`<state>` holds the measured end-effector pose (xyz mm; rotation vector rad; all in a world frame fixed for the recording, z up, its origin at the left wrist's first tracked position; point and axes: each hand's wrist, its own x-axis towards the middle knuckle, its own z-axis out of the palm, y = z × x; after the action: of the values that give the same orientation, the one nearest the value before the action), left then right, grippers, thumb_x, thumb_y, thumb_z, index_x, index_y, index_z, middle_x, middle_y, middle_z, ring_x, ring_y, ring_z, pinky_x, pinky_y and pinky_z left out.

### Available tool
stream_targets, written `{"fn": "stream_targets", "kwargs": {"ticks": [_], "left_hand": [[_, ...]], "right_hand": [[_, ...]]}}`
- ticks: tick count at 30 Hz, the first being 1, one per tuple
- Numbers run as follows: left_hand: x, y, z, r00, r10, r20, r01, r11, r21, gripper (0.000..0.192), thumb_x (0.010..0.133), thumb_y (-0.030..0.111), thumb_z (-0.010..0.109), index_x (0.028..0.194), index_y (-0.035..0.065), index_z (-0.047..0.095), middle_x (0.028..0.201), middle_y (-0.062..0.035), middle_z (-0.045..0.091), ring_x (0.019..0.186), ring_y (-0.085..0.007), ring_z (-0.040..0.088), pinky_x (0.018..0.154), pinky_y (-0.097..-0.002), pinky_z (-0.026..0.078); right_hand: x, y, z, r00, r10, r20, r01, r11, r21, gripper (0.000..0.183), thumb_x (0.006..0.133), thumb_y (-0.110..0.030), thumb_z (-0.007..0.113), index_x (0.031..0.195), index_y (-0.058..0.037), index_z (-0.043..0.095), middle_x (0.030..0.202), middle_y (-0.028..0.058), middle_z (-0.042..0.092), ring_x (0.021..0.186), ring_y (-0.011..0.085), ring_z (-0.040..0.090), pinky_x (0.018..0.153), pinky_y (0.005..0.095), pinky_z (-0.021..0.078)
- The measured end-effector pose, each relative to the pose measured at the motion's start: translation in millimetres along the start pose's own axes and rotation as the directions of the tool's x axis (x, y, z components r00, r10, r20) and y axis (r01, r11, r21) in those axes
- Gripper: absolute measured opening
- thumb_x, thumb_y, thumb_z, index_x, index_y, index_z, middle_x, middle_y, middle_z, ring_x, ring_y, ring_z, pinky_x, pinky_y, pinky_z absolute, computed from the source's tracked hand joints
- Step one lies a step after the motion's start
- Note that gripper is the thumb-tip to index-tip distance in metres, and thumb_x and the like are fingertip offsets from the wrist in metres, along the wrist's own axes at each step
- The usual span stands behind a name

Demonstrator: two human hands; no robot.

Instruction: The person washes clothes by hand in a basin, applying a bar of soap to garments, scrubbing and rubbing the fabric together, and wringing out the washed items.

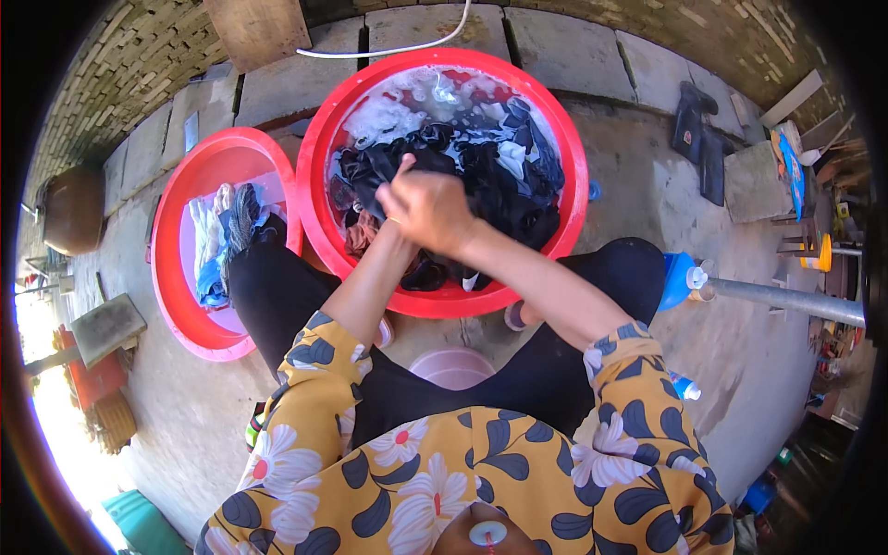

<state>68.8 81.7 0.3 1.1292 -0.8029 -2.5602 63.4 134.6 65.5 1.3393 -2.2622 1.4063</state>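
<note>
My right hand point(440, 211) lies across my left hand point(399, 207), with the two in contact above a large red plastic tub point(444, 308). Much of the left hand is hidden under the right one, and blur obscures how the fingers are bent. Dark wet clothes point(496, 198) heap up in the tub just below my hands. Among them are a white cloth piece point(512, 158), a brownish garment point(362, 234) and dark blue fabric point(544, 163). Foamy water point(388, 118) fills the tub's far side.
Left of the tub, a smaller red basin point(166, 277) holds several white, blue and grey clothes point(239, 215). A pink stool or basin point(452, 368) sits between my legs. Blue bottles point(676, 281) and a metal pole point(784, 300) are at right. A white hose point(381, 53) lies beyond.
</note>
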Motion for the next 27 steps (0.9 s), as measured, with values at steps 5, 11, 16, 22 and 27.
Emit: {"fn": "stream_targets", "kwargs": {"ticks": [5, 11, 16, 22, 27], "left_hand": [[2, 0, -8, 0.986, 0.036, 0.165, -0.023, 0.997, -0.078, 0.033, 0.091, 0.037, 0.044, 0.095, 0.0094, 0.060, 0.094, -0.0071, 0.063, 0.089, -0.0195, 0.061, 0.080, -0.0350, 0.049], [-67, 54, 35, 0.888, -0.147, 0.435, -0.064, 0.898, 0.436, 0.045, 0.081, 0.030, 0.067, 0.112, 0.0007, 0.055, 0.100, -0.0078, 0.063, 0.089, -0.0178, 0.061, 0.083, -0.0329, 0.049], [-64, 81, 17, 0.916, 0.037, 0.400, -0.258, 0.817, 0.516, 0.038, 0.073, 0.006, 0.068, 0.109, -0.0009, 0.057, 0.093, -0.0046, 0.062, 0.085, -0.0131, 0.058, 0.079, -0.0264, 0.046], [-30, 58, 24, 0.962, -0.030, 0.272, 0.054, 0.995, -0.081, 0.017, 0.089, 0.022, 0.056, 0.090, 0.0057, 0.060, 0.086, -0.0048, 0.063, 0.073, -0.0167, 0.061, 0.069, -0.0317, 0.050], [13, -31, -33, 0.843, 0.522, 0.131, -0.405, 0.775, -0.486, 0.036, 0.089, 0.047, 0.049, 0.077, 0.0138, 0.055, 0.075, -0.0032, 0.056, 0.072, -0.0158, 0.054, 0.066, -0.0316, 0.044]], "right_hand": [[16, 26, -22, 0.994, 0.106, 0.005, -0.104, 0.984, -0.147, 0.033, 0.085, -0.028, 0.056, 0.063, -0.0037, 0.052, 0.058, 0.0176, 0.053, 0.056, 0.0353, 0.057, 0.050, 0.0429, 0.0444], [27, 90, -59, 0.668, 0.706, 0.235, -0.718, 0.528, 0.454, 0.051, 0.084, -0.047, 0.056, 0.069, 0.0009, 0.059, 0.067, 0.0061, 0.060, 0.061, 0.0217, 0.055, 0.060, 0.0356, 0.0429], [30, 89, -79, 0.624, 0.688, 0.370, -0.769, 0.459, 0.444, 0.049, 0.082, -0.051, 0.060, 0.073, -0.0028, 0.059, 0.069, -0.0032, 0.048, 0.068, 0.0099, 0.041, 0.063, 0.0238, 0.0354], [29, 26, -59, 0.940, 0.339, 0.048, -0.342, 0.920, 0.192, 0.038, 0.078, -0.039, 0.065, 0.062, -0.0055, 0.057, 0.056, 0.0067, 0.055, 0.053, 0.0204, 0.055, 0.056, 0.0331, 0.0414], [1, -11, -7, 0.978, -0.202, 0.049, 0.204, 0.978, -0.037, 0.034, 0.077, -0.034, 0.063, 0.054, -0.0100, 0.057, 0.055, 0.0137, 0.056, 0.051, 0.0301, 0.058, 0.051, 0.0447, 0.0457]]}}
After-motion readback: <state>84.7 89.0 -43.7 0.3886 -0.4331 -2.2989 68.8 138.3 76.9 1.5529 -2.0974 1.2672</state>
